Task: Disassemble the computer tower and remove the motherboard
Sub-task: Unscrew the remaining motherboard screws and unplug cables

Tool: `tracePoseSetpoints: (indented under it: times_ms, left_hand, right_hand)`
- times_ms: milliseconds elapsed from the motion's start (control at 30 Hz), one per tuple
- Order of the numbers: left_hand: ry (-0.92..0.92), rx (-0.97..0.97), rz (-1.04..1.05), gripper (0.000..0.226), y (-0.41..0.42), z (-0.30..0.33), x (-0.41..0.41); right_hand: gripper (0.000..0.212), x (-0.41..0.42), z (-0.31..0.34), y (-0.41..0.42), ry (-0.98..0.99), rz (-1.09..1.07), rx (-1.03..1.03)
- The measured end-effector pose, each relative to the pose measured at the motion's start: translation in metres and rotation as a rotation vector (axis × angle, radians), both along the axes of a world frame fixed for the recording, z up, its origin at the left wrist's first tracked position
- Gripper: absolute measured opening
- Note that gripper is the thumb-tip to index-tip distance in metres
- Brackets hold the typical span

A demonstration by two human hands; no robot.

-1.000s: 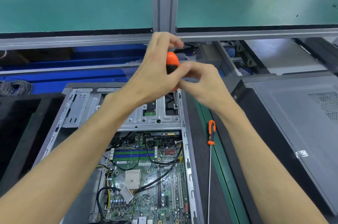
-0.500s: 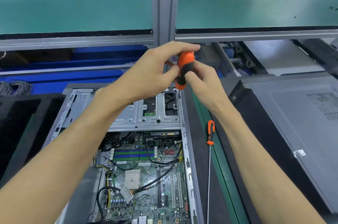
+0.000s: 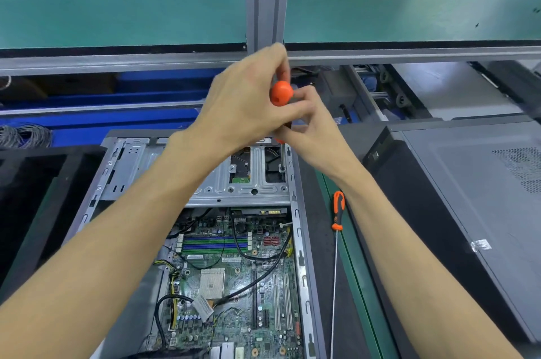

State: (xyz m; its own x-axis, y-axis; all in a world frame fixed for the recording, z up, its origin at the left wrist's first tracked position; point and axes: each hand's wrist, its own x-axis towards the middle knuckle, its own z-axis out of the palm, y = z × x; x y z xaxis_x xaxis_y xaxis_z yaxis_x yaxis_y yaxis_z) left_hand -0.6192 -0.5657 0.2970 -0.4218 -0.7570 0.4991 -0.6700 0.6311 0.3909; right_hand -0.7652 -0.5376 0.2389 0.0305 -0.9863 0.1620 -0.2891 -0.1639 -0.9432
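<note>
Both hands on one screwdriver over the open tower

Left hand (image 3: 243, 104) and right hand (image 3: 310, 127) gripped the orange screwdriver (image 3: 281, 92), its tip at the drive cage (image 3: 222, 183) above the motherboard (image 3: 234, 279)

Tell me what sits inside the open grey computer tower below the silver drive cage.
A green motherboard lies flat inside, with blue and green memory slots, a square white processor socket and black cables across it. The left forearm covers its left edge; nothing beneath the silver drive cage shows.

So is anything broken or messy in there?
Nothing looks broken. Loose black cables snake across the motherboard, and a spare long screwdriver lies beside the open case.
</note>
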Motion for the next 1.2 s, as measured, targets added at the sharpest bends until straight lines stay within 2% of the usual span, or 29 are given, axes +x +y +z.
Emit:
tracePoseSetpoints:
  times_ms: [33, 67, 133, 167, 233, 300, 367, 433, 467, 533, 600, 633, 700, 800, 867, 933, 1000, 1033, 1067, 1133, 1167, 1200]
  left_hand:
    - [-0.014, -0.010, 0.047, 0.041, -0.001, -0.002, -0.001]
    - [0.015, 0.019, -0.007, 0.039, 0.000, -0.004, -0.001]
    - [0.126, 0.190, -0.245, 0.034, 0.004, -0.003, 0.001]
    - [0.145, 0.238, -0.327, 0.037, 0.005, -0.001, 0.005]
    - [0.113, 0.191, -0.344, 0.035, 0.001, 0.002, 0.013]
    - [0.036, 0.062, -0.160, 0.025, -0.001, 0.002, 0.011]
    - [-0.096, -0.036, 0.121, 0.035, 0.000, 0.001, 0.003]
    - [-0.154, -0.034, 0.238, 0.048, 0.001, -0.003, 0.000]
    - [-0.125, -0.005, 0.181, 0.045, 0.001, -0.006, 0.000]
    - [0.031, 0.132, -0.134, 0.034, 0.001, -0.008, 0.006]
    - [0.108, 0.229, -0.376, 0.046, 0.001, -0.005, 0.011]
    - [0.096, 0.203, -0.392, 0.046, -0.001, -0.003, 0.013]
    - [0.012, 0.060, -0.208, 0.035, -0.004, -0.002, 0.010]
    - [-0.150, -0.013, 0.201, 0.054, -0.004, -0.003, 0.002]
    - [-0.171, -0.015, 0.297, 0.056, 0.000, -0.008, -0.005]
    - [-0.018, 0.001, 0.156, 0.045, 0.002, -0.013, -0.005]
    - [0.218, 0.139, -0.211, 0.030, 0.003, -0.008, 0.001]
    - [0.245, 0.189, -0.347, 0.036, 0.004, -0.004, 0.004]
    - [0.196, 0.184, -0.410, 0.038, 0.004, -0.002, 0.006]
    - [-0.003, 0.032, -0.241, 0.020, 0.006, 0.001, 0.003]
    - [-0.078, -0.038, -0.083, 0.023, 0.005, 0.002, 0.001]
    - [-0.108, -0.052, 0.063, 0.036, 0.004, 0.000, 0.000]
  right_hand:
    - [0.033, 0.001, -0.001, 0.001, -0.006, -0.009, -0.008]
    - [0.026, 0.002, -0.001, 0.001, -0.005, -0.019, -0.022]
    - [0.015, 0.000, -0.001, -0.001, 0.022, -0.025, -0.051]
    - [0.014, -0.001, 0.000, -0.001, 0.036, -0.022, -0.059]
    - [0.022, -0.001, 0.002, -0.001, 0.029, -0.007, -0.038]
    - [0.034, 0.003, 0.000, -0.001, 0.025, 0.045, 0.020]
    - [0.044, 0.009, -0.003, -0.002, 0.114, 0.057, 0.037]
    - [0.037, 0.013, -0.005, -0.001, 0.166, 0.014, -0.030]
    - [0.030, 0.013, -0.005, -0.001, 0.142, -0.011, -0.066]
    - [0.020, 0.010, -0.002, 0.000, 0.068, -0.071, -0.096]
    - [0.034, 0.006, 0.001, 0.001, 0.038, -0.137, -0.062]
    - [0.039, 0.005, 0.002, 0.001, 0.033, -0.144, -0.043]
    - [0.043, 0.005, 0.004, 0.003, 0.014, -0.113, -0.016]
    - [0.043, 0.009, -0.001, 0.003, 0.066, -0.069, 0.023]
    - [0.039, 0.013, -0.004, 0.002, 0.072, -0.091, 0.034]
    - [0.029, 0.013, -0.004, 0.002, 0.042, -0.127, -0.012]
    - [0.018, 0.009, -0.001, 0.003, 0.041, -0.122, -0.057]
    - [0.014, 0.007, 0.000, 0.002, 0.033, -0.107, -0.059]
    - [0.015, 0.007, 0.002, 0.003, 0.011, -0.091, -0.045]
    - [0.031, 0.010, 0.002, 0.001, -0.032, -0.036, -0.004]
    - [0.034, 0.013, -0.001, 0.001, -0.029, -0.006, 0.013]
    - [0.029, 0.017, -0.004, 0.002, -0.007, 0.014, 0.028]
